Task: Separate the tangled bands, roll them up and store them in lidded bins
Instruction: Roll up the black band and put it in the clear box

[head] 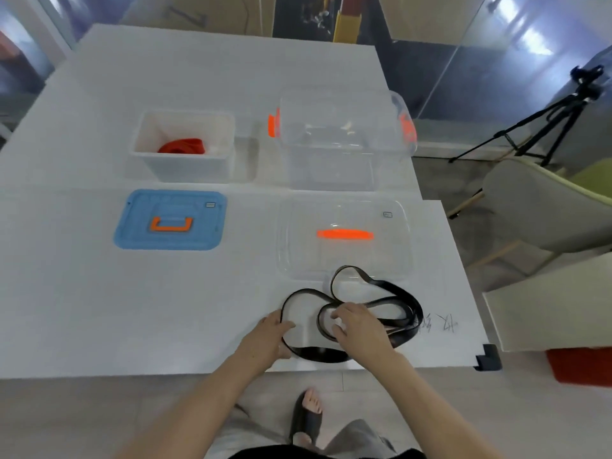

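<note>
A black band (pixel 394 293) lies in loose loops on the white table near the front edge. My left hand (pixel 270 336) grips its left loop, thumb over the strap. My right hand (pixel 359 326) pinches the band at the middle where loops cross. A red band (pixel 182 146) lies rolled inside the open white bin (pixel 185 167) at the back left. Its blue lid (pixel 170 220) with an orange handle lies flat in front of it. A clear bin (pixel 331 173) with orange latches stands at the back right, and its clear lid (pixel 344 240) lies in front of it.
The table's front edge (pixel 165 376) runs just below my hands, with a black corner guard (pixel 488 359) at the right. Chairs (pixel 543 210) and a tripod (pixel 530 127) stand on the floor to the right. My sandalled foot (pixel 308 415) shows below.
</note>
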Available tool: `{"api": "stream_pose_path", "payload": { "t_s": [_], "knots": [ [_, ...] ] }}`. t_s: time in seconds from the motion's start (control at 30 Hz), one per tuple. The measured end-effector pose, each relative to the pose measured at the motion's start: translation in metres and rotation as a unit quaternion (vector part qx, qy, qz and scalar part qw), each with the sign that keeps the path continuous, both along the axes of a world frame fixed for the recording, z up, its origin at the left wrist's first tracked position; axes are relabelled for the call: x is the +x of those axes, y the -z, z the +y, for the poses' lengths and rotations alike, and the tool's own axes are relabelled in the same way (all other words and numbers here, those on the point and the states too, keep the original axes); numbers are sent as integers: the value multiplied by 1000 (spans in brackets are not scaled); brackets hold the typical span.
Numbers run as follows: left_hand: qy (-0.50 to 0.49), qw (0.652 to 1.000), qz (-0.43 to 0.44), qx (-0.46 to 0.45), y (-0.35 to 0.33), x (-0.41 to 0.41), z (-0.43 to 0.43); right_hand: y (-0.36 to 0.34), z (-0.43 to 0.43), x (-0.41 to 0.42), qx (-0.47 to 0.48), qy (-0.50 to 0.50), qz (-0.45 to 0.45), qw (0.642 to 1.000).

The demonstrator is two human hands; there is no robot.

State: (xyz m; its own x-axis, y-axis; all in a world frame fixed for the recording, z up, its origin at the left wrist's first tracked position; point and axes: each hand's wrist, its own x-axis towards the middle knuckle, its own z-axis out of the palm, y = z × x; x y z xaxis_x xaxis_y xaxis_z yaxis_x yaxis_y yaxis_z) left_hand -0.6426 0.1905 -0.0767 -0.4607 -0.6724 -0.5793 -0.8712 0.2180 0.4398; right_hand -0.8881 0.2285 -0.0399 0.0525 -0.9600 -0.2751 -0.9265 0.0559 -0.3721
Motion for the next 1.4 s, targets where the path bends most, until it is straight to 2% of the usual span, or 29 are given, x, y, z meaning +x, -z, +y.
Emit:
{"api": "stream_pose_path", "payload": {
  "t_s": [0.2,0.33,0.4,0.53,0.67,0.83,0.9,1.07,1.2,1.4],
  "knots": [
    [-39,997,35,-60,6,0,9,11,19,-11,6,3,-32,999],
    [-132,975,132,-117,-24,-7,16,1,27,-22,4,31,-119,992],
    [-147,964,166,-143,-47,-14,14,-13,26,-28,-23,38,-171,984],
    [-155,959,206,-115,-104,-35,4,-53,14,-35,-47,13,-242,969],
    [-172,943,275,-78,-154,-62,-6,-85,1,-40,-6,-6,-303,953],
    [-208,901,375,-71,-207,-96,-18,-117,-2,-51,-51,67,-410,908],
    [-214,885,406,-77,-220,-107,-23,-127,-4,-60,-67,76,-413,905],
    [-282,819,500,-9,-248,-120,-28,-141,-6,-77,-62,90,-417,902],
    [-302,792,530,-5,-267,-116,-31,-157,-8,-80,-54,118,-468,874],
    [-349,757,552,4,-273,-105,-32,-189,-17,-83,-80,74,-449,887]
  ]
}}
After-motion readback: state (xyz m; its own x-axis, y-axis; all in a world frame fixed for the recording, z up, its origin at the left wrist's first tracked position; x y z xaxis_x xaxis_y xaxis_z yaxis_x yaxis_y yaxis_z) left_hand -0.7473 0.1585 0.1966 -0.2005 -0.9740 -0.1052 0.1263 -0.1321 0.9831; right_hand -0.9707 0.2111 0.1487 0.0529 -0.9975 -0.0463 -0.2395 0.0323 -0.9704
